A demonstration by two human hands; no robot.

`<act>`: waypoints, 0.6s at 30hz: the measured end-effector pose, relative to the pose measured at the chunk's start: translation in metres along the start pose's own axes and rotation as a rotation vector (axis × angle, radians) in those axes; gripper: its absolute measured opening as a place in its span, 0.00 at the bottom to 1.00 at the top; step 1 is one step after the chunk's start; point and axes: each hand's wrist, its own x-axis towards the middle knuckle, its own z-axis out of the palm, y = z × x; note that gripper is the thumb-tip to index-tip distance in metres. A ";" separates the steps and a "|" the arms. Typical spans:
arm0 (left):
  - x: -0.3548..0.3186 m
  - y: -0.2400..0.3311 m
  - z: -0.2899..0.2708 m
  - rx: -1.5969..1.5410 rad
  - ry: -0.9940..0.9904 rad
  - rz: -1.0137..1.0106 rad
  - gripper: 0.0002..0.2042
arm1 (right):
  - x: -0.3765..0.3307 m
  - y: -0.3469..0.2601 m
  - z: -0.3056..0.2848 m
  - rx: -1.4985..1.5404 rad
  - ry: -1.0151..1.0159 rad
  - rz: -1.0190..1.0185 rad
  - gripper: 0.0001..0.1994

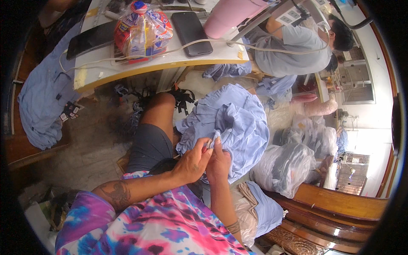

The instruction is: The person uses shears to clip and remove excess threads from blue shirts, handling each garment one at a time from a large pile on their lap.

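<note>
A crumpled light-blue garment [244, 114] lies bunched in front of me, beside my bare knee. My right hand [219, 163] is closed on a fold of it, thumb up, pinching the cloth. Right against that fold, my left hand [193, 163] is closed around a small red tool [205, 149] with what looks like a metal tip. Most of this tool is hidden by the fingers, so its exact kind does not show. The two hands touch or nearly touch at the pinched cloth.
Ahead stands a white table [104, 80] bearing a bagged loaf of bread [142, 32], a dark phone [191, 34] and a pink tumbler [227, 17]. More blue cloth [46, 102] hangs at left. Stuffed plastic bags [284, 165] and folded clothes [265, 206] lie right; another person [293, 51] sits beyond.
</note>
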 end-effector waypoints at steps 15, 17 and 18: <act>0.004 0.004 0.002 -0.287 -0.028 -0.070 0.21 | 0.006 0.014 -0.004 0.170 0.017 -0.035 0.13; 0.004 0.004 0.000 -0.304 -0.059 -0.087 0.22 | 0.007 0.013 -0.007 0.161 -0.003 -0.017 0.14; 0.004 0.001 0.000 -0.321 -0.079 -0.095 0.22 | 0.008 0.013 -0.009 0.165 -0.017 -0.004 0.14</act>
